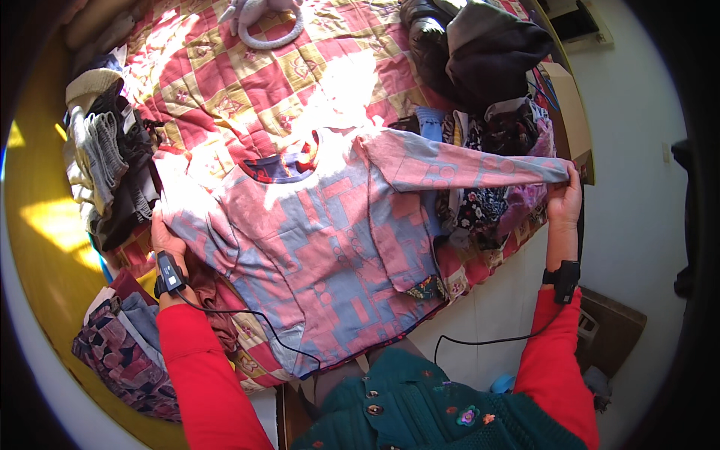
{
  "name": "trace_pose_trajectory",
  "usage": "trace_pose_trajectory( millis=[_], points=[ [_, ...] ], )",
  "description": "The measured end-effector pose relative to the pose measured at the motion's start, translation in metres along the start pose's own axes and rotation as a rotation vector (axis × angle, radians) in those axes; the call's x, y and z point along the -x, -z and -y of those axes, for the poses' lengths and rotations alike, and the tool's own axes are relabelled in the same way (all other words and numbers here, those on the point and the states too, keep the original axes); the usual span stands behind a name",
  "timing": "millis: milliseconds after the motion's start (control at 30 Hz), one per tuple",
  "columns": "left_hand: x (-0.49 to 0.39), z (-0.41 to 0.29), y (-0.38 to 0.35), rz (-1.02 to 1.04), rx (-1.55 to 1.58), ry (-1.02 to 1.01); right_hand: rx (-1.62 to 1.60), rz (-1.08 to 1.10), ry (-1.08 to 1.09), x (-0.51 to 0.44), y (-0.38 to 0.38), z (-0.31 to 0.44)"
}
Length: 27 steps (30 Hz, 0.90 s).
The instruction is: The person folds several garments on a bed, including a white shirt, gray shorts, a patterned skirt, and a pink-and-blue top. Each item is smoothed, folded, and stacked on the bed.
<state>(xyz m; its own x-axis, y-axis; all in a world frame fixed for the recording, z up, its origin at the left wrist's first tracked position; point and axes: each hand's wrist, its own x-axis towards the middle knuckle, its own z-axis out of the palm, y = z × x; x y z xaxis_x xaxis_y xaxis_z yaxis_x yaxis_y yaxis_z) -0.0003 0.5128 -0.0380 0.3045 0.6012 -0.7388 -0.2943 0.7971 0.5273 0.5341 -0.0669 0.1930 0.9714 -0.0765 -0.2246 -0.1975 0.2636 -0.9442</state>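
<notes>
A pink and grey-blue patterned long-sleeved garment [337,242], its seams showing on the outside, lies spread across the bed, neckline away from me. My right hand [564,197] grips the cuff of one sleeve, which is stretched out to the right over a row of folded clothes. At the left, my left hand [167,239] is at the edge of the other sleeve; its fingers are partly hidden by the cloth, so its hold is unclear. Strong sunlight washes out the shoulder and upper sleeve. Dark red and blue fabric shows inside the neckline.
A checked quilt [253,84] covers the bed. Piled clothes [104,163] lie at left, with folded cloths [121,349] nearer me. Folded garments [484,208] and a dark jacket [489,56] lie at right, beside a cardboard box [568,112]. A grey stuffed toy [264,22] lies at the far side.
</notes>
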Motion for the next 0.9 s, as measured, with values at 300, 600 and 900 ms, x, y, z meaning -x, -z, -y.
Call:
trace_pose_trajectory(
  millis=[300, 600, 900],
  points=[
    [0.095, -0.010, -0.061, 0.033, -0.279, -0.622, -0.134, 0.119, -0.028, 0.033, -0.050, 0.020],
    [0.102, 0.045, -0.055, -0.376, -0.631, -0.527, -0.517, 0.575, -0.494, 0.251, -0.197, -0.117],
    [0.174, 0.112, -0.112, 0.501, -0.208, 0.270, 0.683, 1.286, -0.420, 0.341, -0.170, -0.226]
  ],
)
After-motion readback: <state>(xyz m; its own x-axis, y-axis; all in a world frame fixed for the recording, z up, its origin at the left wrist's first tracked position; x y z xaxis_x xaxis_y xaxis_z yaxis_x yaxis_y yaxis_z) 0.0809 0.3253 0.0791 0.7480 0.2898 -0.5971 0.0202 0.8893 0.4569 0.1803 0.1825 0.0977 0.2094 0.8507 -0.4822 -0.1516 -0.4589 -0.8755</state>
